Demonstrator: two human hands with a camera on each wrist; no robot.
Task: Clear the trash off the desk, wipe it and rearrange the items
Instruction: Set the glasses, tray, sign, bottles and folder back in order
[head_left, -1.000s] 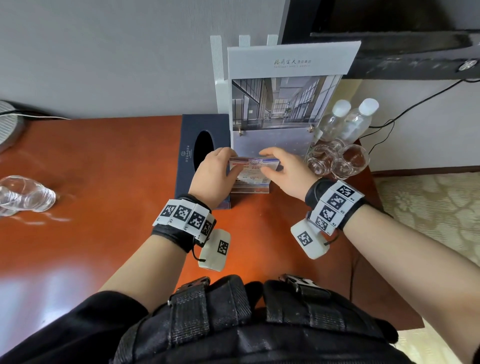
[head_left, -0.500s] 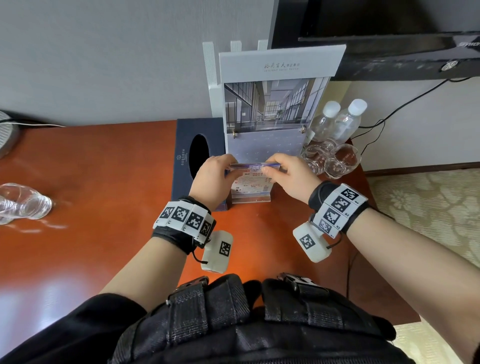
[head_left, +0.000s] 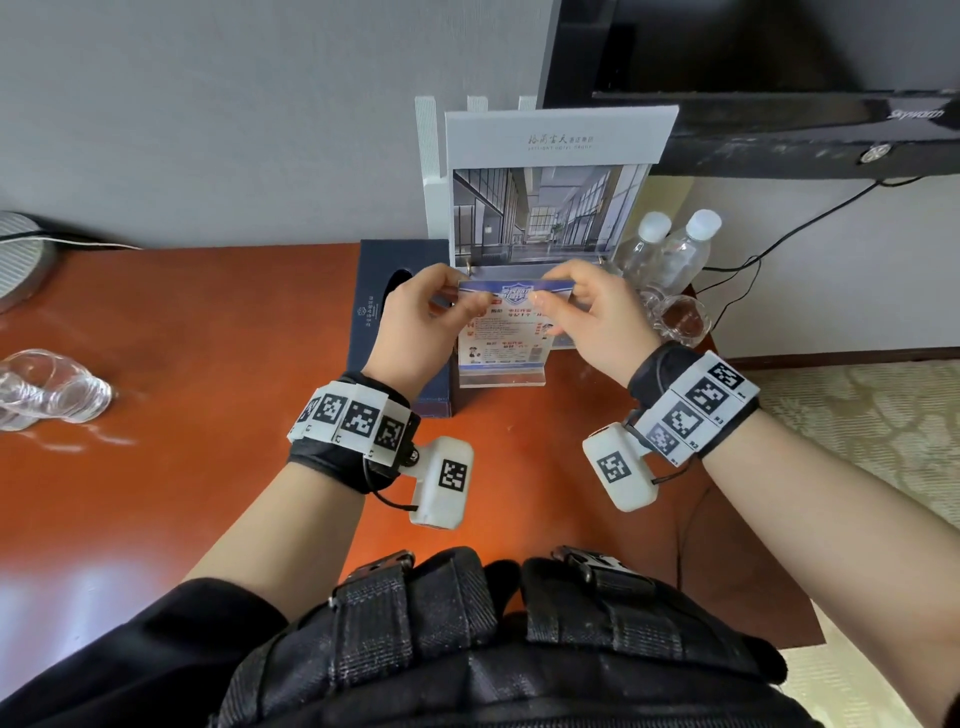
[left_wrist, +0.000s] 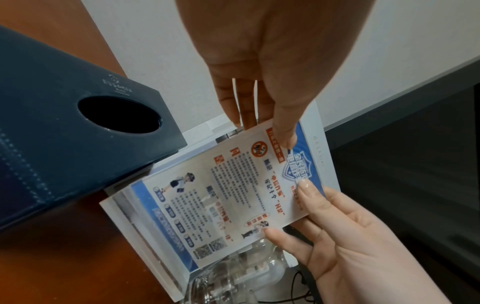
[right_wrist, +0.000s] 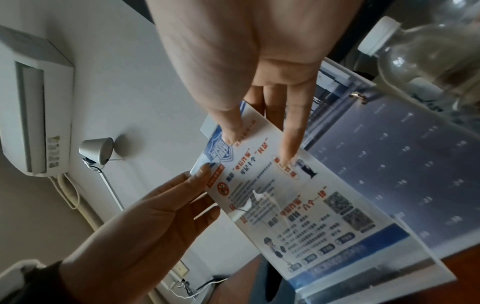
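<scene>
**Acrylic card stand held by both hands at the back of the desk**

Orange-brown desk (head_left: 218, 467) wood fills the near view, with a crumpled clear plastic bottle (head_left: 47, 389) lying on its side far out to the left. Further in, the left hand (head_left: 415, 327) and the right hand (head_left: 597, 322) both pinch the top edge of a clear acrylic card stand (head_left: 501, 358), thumbs on its printed face and fingers behind it. The stand's foot is at the desk surface, though whether it actually touches the wood cannot be told. It stands just right of a dark blue tissue box (head_left: 379, 332) and directly in front of a tall hotel brochure display (head_left: 550, 208). Right of the stand sit upturned drinking glasses (head_left: 680, 319), and behind them two water bottles with white caps (head_left: 675, 249). At the back is the grey wall, with a black television (head_left: 779, 78) overhanging the corner.
</scene>
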